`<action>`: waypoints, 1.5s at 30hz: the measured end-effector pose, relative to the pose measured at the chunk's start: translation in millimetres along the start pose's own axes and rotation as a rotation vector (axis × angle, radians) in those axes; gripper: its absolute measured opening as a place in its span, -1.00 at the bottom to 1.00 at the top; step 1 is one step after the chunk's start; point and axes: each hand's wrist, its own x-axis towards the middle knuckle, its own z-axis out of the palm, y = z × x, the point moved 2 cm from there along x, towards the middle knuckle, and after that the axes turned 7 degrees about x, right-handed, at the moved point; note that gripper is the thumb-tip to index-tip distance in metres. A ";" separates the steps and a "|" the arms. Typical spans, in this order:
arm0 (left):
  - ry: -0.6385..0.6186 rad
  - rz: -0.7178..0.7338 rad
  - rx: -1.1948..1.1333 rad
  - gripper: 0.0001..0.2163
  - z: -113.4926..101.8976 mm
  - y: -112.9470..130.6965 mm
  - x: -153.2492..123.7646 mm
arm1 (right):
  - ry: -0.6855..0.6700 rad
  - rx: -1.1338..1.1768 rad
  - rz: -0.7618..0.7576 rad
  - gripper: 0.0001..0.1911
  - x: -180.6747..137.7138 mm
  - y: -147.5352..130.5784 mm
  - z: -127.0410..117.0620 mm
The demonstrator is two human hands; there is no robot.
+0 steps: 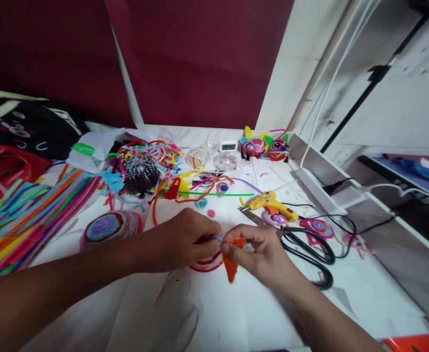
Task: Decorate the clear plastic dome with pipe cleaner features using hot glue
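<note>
Right hand [255, 247] is pinching an orange piece [231, 268] over the paper [221, 320]; left hand [192, 239] is gripping, apparently, a purple stem [216, 237]. Scissors [283, 231] are limiting room rightward; the paper's near side is lying open.

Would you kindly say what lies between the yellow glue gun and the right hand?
In the head view, the scissors' blades lie between the yellow glue gun and the right hand, with a pink-edged coil near the gun.

**Fuzzy Fibre, Smooth Plastic, Metal**

We see the orange triangular piece [231, 268] looks fuzzy and matt, as do the pipe cleaners [34, 220]. The glue gun [271, 203] seems of smooth plastic; the scissors [282, 233] have metal blades [255, 218].
</note>
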 end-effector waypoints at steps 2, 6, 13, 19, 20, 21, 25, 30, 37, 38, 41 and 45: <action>-0.090 -0.018 -0.075 -0.79 -0.9 6.4 -5.6 | -0.066 -0.031 -0.044 -0.92 -3.6 -5.4 2.4; -0.226 -0.060 -0.231 -0.80 -2.2 23.1 -18.8 | -0.217 -0.006 -0.160 -0.90 -11.8 -13.4 8.3; -0.439 -0.118 -0.495 -0.83 4.0 41.1 -28.9 | -0.476 0.091 -0.099 -0.97 -24.1 -11.2 14.8; -0.474 -0.125 -0.621 -0.92 17.3 37.7 -31.1 | -0.593 0.146 0.087 -0.90 -28.8 -11.9 15.4; -0.490 -0.140 -0.656 -0.94 19.9 35.5 -31.6 | -0.596 0.153 0.108 -0.90 -28.7 -11.6 15.1; -0.507 -0.170 -0.697 -0.95 22.1 32.5 -31.8 | -0.591 0.167 0.123 -0.91 -28.1 -11.2 14.4; -0.454 -0.344 -0.904 -0.90 22.9 14.8 -26.4 | -0.369 0.354 0.181 -0.97 -18.4 -6.4 8.5; -0.047 -0.352 -1.109 -0.77 18.8 -5.7 -12.5 | 0.022 0.509 0.200 -0.85 -5.8 5.5 3.5; 0.123 -0.382 -1.041 -0.82 22.6 -10.8 -6.6 | 0.066 0.463 0.156 -0.74 -2.2 6.0 8.2; 0.119 -0.387 -1.009 -0.83 20.3 -10.0 -5.6 | 0.074 0.449 0.140 -0.74 -1.7 3.5 8.3; 0.067 -0.373 -0.903 -0.83 12.0 -6.7 -1.1 | 0.119 0.401 0.079 -0.77 0.2 -3.1 6.8; 0.035 -0.399 -0.811 -0.77 8.2 -5.1 3.7 | 0.150 0.375 0.053 -0.75 2.9 -2.4 3.0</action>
